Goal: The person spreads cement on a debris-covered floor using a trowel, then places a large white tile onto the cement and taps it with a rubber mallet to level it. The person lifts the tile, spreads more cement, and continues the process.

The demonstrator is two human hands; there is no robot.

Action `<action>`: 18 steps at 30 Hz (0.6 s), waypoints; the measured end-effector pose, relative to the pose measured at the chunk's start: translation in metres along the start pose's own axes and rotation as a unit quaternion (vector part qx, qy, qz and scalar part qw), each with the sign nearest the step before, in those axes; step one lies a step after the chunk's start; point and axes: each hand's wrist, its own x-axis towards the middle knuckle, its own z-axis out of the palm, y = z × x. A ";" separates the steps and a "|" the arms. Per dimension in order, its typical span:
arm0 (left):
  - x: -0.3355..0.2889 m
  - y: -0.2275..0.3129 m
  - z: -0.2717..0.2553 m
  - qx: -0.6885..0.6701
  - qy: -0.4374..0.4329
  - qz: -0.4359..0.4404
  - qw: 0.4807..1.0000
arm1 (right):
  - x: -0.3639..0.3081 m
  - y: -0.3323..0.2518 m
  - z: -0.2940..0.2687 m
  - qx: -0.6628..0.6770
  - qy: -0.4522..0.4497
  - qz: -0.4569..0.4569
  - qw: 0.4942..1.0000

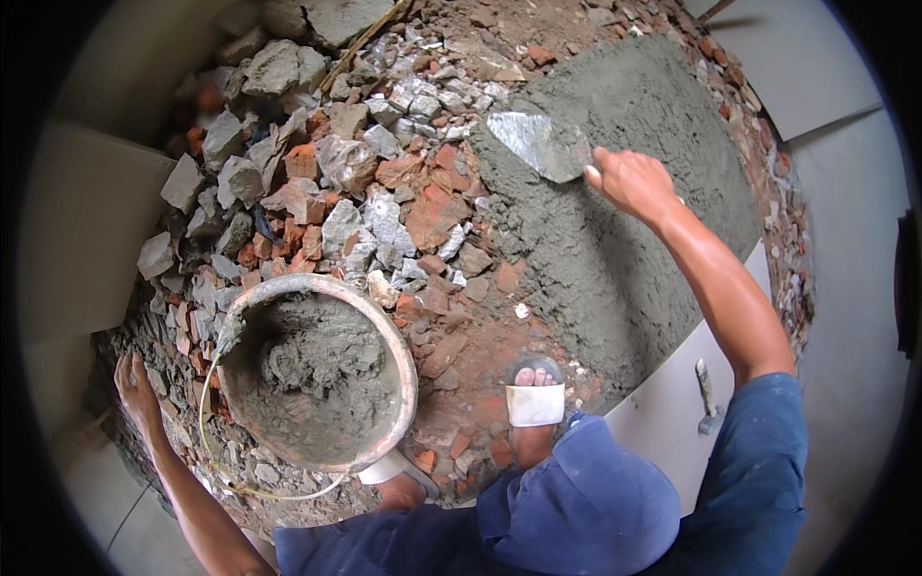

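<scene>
My right hand (634,182) is closed round the handle of a pointed trowel (540,144). The trowel's metal blade is smeared with grey and rests on the left edge of a bed of wet mortar (634,106). Over on the left, my left hand (137,392) is held out above the rubble with its fingers extended and nothing seen in them. To its right stands a round bucket (407,384) with mortar (322,360) inside. A thin, pale cord handle (204,403) hangs off the bucket's left side.
Broken brick and stone rubble (279,182) is heaped left and far. My sandalled feet (535,398) stand beside the bucket on brick pieces. A hammer (709,396) lies on a large pale tile (663,413) at right. Smooth grey floor (850,221) runs along the far right.
</scene>
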 end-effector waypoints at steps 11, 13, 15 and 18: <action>-0.022 0.000 -0.011 0.041 -0.029 0.000 0.999 | 0.003 0.050 0.023 -0.060 0.099 -0.010 0.993; -0.025 -0.009 -0.013 0.043 -0.023 0.000 0.999 | 0.009 0.054 0.021 -0.056 0.085 0.025 0.994; -0.028 -0.017 -0.014 0.039 -0.017 -0.008 0.999 | 0.014 0.049 0.021 -0.025 0.073 0.069 0.995; -0.034 -0.022 -0.013 0.057 -0.024 -0.011 0.998 | 0.020 0.038 0.025 0.013 -0.036 0.001 0.999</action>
